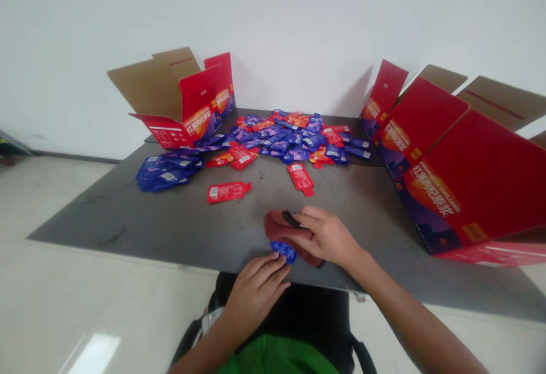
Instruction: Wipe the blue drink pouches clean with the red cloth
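Observation:
Near the front edge of the grey table, a blue sachet [284,250] lies partly covered by a dark red cloth [279,226]. My left hand [261,284] rests with its fingertips on the near end of the sachet, the fingers stretched out. Bunched in my right hand [326,235] is the cloth, along with a small black item [292,219] that I cannot make out. Beyond my hands, one red sachet [229,192] lies to the left and another red sachet [301,178] lies straight ahead.
A heap of blue and red sachets [277,138] spreads along the back of the table [170,220]. A blue pile [168,170] sits at the left. An open red carton [200,101] stands back left; large open red cartons [482,175] stand at the right.

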Available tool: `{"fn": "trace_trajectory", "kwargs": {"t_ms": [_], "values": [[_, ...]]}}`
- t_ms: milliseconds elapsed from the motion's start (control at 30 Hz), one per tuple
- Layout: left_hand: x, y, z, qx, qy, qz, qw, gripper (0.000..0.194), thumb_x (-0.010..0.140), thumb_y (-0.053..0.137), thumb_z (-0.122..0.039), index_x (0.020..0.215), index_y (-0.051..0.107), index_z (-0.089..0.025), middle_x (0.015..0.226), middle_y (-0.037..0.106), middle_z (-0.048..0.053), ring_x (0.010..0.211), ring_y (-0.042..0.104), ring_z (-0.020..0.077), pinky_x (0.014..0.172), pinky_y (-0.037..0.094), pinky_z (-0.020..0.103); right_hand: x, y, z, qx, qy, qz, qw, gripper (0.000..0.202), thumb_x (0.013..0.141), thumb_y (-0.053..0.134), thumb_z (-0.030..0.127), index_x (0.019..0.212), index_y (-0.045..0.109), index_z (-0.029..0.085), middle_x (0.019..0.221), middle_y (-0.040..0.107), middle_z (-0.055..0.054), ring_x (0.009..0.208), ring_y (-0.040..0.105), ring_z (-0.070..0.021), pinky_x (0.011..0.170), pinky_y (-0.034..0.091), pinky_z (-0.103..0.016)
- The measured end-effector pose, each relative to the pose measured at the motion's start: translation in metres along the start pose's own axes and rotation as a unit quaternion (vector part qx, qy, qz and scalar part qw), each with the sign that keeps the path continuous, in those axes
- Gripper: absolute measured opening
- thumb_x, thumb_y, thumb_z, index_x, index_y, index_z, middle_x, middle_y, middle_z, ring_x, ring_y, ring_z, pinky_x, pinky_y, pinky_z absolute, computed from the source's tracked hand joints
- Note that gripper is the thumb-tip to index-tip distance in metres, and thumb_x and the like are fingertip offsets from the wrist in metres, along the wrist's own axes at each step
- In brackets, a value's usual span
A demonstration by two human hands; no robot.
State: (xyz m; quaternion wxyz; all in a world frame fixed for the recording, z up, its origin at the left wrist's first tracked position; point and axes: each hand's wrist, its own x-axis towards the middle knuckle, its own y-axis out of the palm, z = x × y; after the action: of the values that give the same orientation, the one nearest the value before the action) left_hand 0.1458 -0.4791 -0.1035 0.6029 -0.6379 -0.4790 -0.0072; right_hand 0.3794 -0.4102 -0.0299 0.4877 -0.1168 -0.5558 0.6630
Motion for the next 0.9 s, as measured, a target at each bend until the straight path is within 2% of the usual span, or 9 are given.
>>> {"fn": "trace_trajectory", "kwargs": {"t_ms": [67,133,267,400,500,600,733,833,900], "values": [[0.001,-0.002,0.001,0.0,0.005,0.01,1.0,0.026,0.103,0.059,-0.028,0.124,0.071,-0.018,0.123,0.075,0.007,0.114,0.07,0.0234,0.098,0.059,0.041,0.001,0.017,0.006,-0.025,-0.036,0.051,0.998,0.035,0.101,0.059,0.048,0.123,0.071,0.024,0.093,0.067,-0.005,0.086,0.064,-0.0188,0.074,0.05,-0.029],[0.002,-0.005,0.003,-0.001,0.011,0.026,1.0,0.025,0.103,0.059,-0.028,0.123,0.071,-0.018,0.123,0.076,0.007,0.113,0.071,0.0232,0.096,0.059,0.04,0.006,0.025,-0.004,-0.046,-0.024,0.053,0.997,0.036,0.099,0.062,0.048,0.126,0.071,0.025,0.095,0.068,-0.005,0.088,0.065,-0.0192,0.075,0.05,-0.029],[0.003,-0.009,0.006,-0.006,0.02,0.041,0.999,0.023,0.102,0.061,-0.028,0.121,0.071,-0.019,0.127,0.074,0.005,0.116,0.07,0.0236,0.095,0.057,0.04,0.02,0.01,-0.028,-0.097,0.055,0.01,0.994,0.037,0.099,0.063,0.043,0.127,0.07,0.021,0.103,0.069,-0.009,0.096,0.066,-0.0231,0.081,0.051,-0.032],[0.0,-0.006,0.007,-0.006,0.026,0.038,0.999,0.024,0.102,0.062,-0.026,0.123,0.07,-0.019,0.128,0.074,0.004,0.119,0.069,0.0235,0.096,0.054,0.039,0.015,0.0,-0.001,-0.088,0.054,-0.038,0.994,0.037,0.1,0.06,0.044,0.126,0.07,0.019,0.1,0.068,-0.009,0.093,0.065,-0.0224,0.079,0.051,-0.031],[-0.001,-0.006,0.006,-0.009,0.018,0.037,0.999,0.022,0.102,0.061,-0.027,0.121,0.072,-0.021,0.123,0.076,0.004,0.115,0.071,0.0232,0.097,0.053,0.039,0.0,0.017,0.025,-0.063,0.003,0.021,0.998,0.035,0.099,0.061,0.043,0.126,0.07,0.022,0.097,0.068,-0.007,0.089,0.065,-0.02,0.075,0.05,-0.029],[0.0,-0.009,0.004,-0.009,-0.002,0.054,0.999,0.023,0.103,0.059,-0.028,0.121,0.073,-0.023,0.124,0.076,0.004,0.116,0.071,0.0226,0.097,0.051,0.04,-0.002,0.031,0.014,-0.06,0.02,0.045,0.997,0.034,0.097,0.066,0.041,0.125,0.071,0.024,0.099,0.069,-0.006,0.089,0.065,-0.019,0.076,0.051,-0.028],[0.002,-0.011,0.002,-0.014,-0.009,0.049,0.999,0.023,0.104,0.059,-0.028,0.123,0.072,-0.024,0.13,0.073,0.004,0.12,0.07,0.0216,0.094,0.05,0.038,0.014,0.017,-0.02,-0.106,0.1,-0.016,0.989,0.034,0.096,0.067,0.038,0.125,0.071,0.021,0.105,0.071,-0.009,0.095,0.067,-0.0226,0.08,0.052,-0.031],[0.002,-0.01,0.002,-0.02,-0.011,0.035,0.999,0.022,0.104,0.059,-0.028,0.121,0.072,-0.023,0.128,0.074,0.004,0.118,0.071,0.0217,0.091,0.049,0.038,0.014,0.008,-0.009,-0.11,0.088,-0.047,0.989,0.035,0.098,0.063,0.039,0.126,0.07,0.019,0.106,0.071,-0.01,0.097,0.067,-0.023,0.082,0.052,-0.031],[0.001,-0.009,0.002,-0.023,-0.013,0.031,0.999,0.021,0.104,0.058,-0.029,0.118,0.073,-0.023,0.124,0.076,0.004,0.114,0.073,0.0221,0.09,0.049,0.038,0.005,0.015,0.012,-0.088,0.048,-0.024,0.995,0.036,0.1,0.061,0.04,0.129,0.069,0.021,0.102,0.071,-0.009,0.093,0.067,-0.0209,0.078,0.052,-0.03]]}}
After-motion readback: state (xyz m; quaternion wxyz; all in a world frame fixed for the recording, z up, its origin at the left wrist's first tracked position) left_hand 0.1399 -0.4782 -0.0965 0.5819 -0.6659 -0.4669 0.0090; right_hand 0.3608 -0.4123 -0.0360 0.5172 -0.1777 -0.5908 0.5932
